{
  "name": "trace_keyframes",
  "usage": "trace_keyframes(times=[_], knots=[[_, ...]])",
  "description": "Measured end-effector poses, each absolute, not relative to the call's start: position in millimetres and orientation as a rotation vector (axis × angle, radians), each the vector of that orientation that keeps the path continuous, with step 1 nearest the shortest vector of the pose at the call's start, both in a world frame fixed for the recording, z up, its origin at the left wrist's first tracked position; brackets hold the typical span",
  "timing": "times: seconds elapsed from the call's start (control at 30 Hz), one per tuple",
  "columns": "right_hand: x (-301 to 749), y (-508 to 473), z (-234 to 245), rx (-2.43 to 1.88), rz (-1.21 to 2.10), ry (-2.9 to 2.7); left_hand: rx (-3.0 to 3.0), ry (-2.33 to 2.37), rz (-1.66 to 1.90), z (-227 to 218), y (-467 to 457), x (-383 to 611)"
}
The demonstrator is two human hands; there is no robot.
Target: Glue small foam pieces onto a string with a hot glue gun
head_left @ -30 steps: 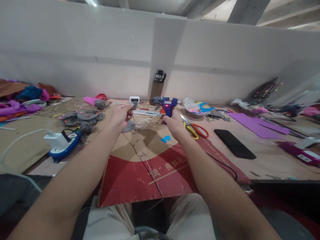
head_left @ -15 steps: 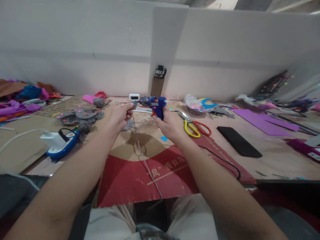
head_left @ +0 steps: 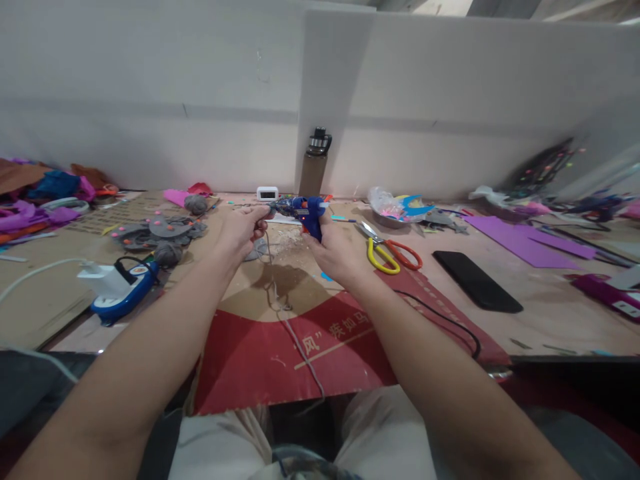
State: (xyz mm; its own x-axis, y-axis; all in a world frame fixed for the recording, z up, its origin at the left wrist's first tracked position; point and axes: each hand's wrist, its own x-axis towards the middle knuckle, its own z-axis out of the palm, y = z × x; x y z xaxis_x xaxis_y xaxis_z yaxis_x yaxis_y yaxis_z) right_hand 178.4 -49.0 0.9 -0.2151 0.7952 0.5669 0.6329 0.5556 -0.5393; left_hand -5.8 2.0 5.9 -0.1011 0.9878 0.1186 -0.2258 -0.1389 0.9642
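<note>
My right hand (head_left: pixel 336 252) grips a blue glue gun (head_left: pixel 306 212) with a small red light on; its nozzle points left. My left hand (head_left: pixel 243 230) is closed in a pinch on a small grey piece at the nozzle's tip, with a grey string (head_left: pixel 295 333) hanging from it down across the red and tan cardboard sheet (head_left: pixel 280 360). Both hands are held a little above the cardboard, close together. A black cord (head_left: pixel 450 327) runs from the gun under my right forearm.
Yellow and orange scissors (head_left: pixel 387 253) and a black phone (head_left: pixel 477 281) lie to the right. A white charger on a blue power strip (head_left: pixel 117 288) sits left, near grey felt pieces (head_left: pixel 160 232). A bottle (head_left: pixel 314 163) and small white clock (head_left: pixel 267 193) stand by the wall.
My right hand has lifted the glue gun and moved it left until its nozzle meets the piece pinched in my left hand. The left hand has barely moved.
</note>
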Motion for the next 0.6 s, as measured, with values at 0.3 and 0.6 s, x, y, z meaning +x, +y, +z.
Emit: trace_keyframes(times=[0.3, 0.6], knots=[[179.4, -50.7, 2.9, -1.136, 0.228, -1.963, 1.131, 1.038, 1.488, 4.0, 4.5, -6.4], [179.7, -45.8, 0.0, -1.121, 0.238, -1.969, 1.171, 1.040, 1.447, 4.9, 3.9, -6.4]])
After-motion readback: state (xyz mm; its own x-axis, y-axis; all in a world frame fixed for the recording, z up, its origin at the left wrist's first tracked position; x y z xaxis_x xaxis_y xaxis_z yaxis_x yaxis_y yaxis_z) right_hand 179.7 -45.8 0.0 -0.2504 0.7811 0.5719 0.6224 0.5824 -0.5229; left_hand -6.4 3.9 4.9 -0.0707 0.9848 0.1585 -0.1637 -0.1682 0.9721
